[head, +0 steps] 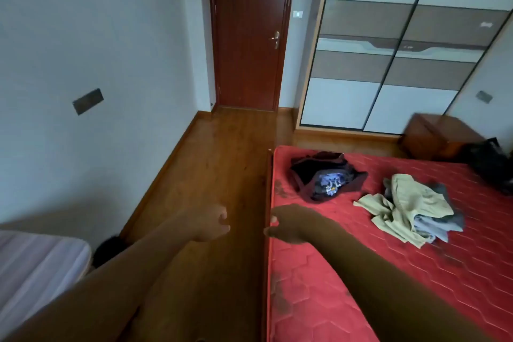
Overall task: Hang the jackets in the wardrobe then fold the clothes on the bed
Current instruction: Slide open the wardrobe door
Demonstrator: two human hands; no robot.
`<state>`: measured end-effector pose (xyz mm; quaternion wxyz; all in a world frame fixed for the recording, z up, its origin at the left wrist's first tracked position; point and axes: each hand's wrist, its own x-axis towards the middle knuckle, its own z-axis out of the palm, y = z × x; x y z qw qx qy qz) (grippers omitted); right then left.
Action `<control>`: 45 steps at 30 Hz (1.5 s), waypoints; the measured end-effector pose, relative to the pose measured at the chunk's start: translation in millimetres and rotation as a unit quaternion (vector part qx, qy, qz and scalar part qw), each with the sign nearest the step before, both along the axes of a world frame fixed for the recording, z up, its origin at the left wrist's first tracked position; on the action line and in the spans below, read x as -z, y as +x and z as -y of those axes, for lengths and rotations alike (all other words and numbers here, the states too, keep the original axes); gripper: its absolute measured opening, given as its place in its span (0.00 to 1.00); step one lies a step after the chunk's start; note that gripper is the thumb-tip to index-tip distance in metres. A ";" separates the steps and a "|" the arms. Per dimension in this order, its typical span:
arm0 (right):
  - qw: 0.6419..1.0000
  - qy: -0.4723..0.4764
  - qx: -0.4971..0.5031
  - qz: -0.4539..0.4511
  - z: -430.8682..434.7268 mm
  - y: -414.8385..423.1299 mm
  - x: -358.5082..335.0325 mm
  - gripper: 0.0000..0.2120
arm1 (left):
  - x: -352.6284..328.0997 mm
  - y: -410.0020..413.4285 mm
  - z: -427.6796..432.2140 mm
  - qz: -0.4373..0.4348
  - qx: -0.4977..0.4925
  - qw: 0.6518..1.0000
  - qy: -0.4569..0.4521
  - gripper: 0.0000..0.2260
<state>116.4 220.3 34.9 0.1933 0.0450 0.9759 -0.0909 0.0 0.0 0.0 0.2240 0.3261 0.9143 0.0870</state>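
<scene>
Cut off at right edge: black heap. Unclear by left wall: dark shape. Empty, loosely curled: left hand, right hand. On bed: dark garment, pale pile. Doors closed on wardrobe.

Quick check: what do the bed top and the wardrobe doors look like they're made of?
The bed top looks like matte red quilted fabric, stitched in hexagons, with dark stains. The wardrobe doors look like smooth laminate or glass panels, white and grey-brown, in dark frames; which one is unclear.
</scene>
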 end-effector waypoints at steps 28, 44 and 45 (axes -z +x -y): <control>0.996 -0.049 0.065 0.023 -46.8 -408.4 18.7 0.23 | 5.9 -409.7 -68.2 -0.005 0.074 0.997 -0.034 0.21; 0.998 -0.058 0.013 0.015 -223.2 -672.8 3.1 0.24 | -35.2 -641.3 -233.8 -0.031 0.034 0.999 0.016 0.17; 0.998 -0.058 0.015 0.016 -231.1 -689.0 4.3 0.23 | -35.4 -657.7 -241.5 -0.028 0.032 0.999 0.013 0.17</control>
